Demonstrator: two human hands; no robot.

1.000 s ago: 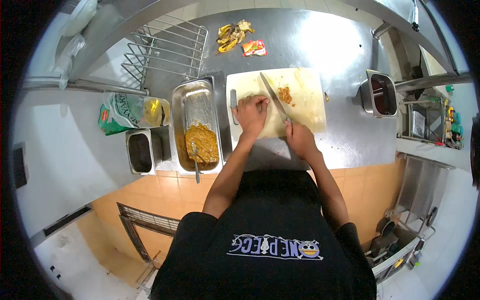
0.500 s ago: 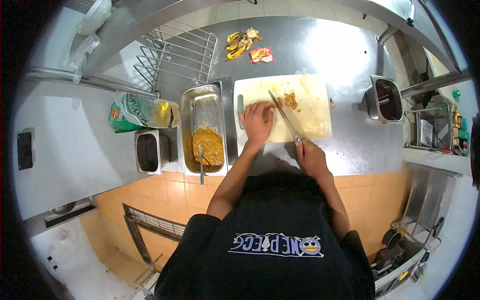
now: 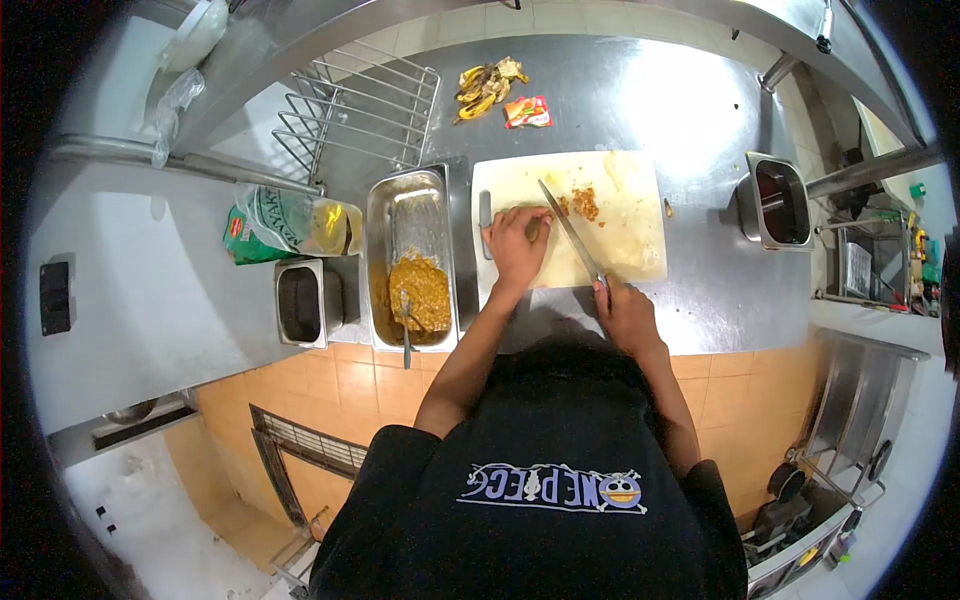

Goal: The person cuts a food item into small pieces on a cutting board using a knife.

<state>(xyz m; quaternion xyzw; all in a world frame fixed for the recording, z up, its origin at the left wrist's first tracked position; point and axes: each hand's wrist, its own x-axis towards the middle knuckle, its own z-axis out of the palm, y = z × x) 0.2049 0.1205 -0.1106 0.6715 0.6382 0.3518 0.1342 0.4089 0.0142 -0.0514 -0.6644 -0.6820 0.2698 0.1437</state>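
In the head view, a knife (image 3: pixel 572 232) slants across a pale cutting board (image 3: pixel 635 240), its tip pointing away from me. My right hand (image 3: pixel 627 315) is closed round its handle at the board's near edge. My left hand (image 3: pixel 517 247) rests on the board's left part, fingers bent and bunched close to the left side of the blade. Whatever those fingers press on is too small or hidden to name. Small chopped brown bits (image 3: pixel 585 204) lie to the right of the blade, with a few more by its tip.
Left of the board stands a steel pan (image 3: pixel 447 230) with orange-brown mash (image 3: pixel 422 295) and a spoon (image 3: pixel 405 325). Banana peels (image 3: pixel 488 88) and a red packet (image 3: pixel 527 112) lie behind. Steel containers (image 3: pixel 300 302) (image 3: pixel 776 203) flank the work area; a wire rack (image 3: pixel 370 105) stands back left.
The whole view has shifted slightly, so the table's things sit a little further right. Both hands and the knife stay almost where they were on the board.
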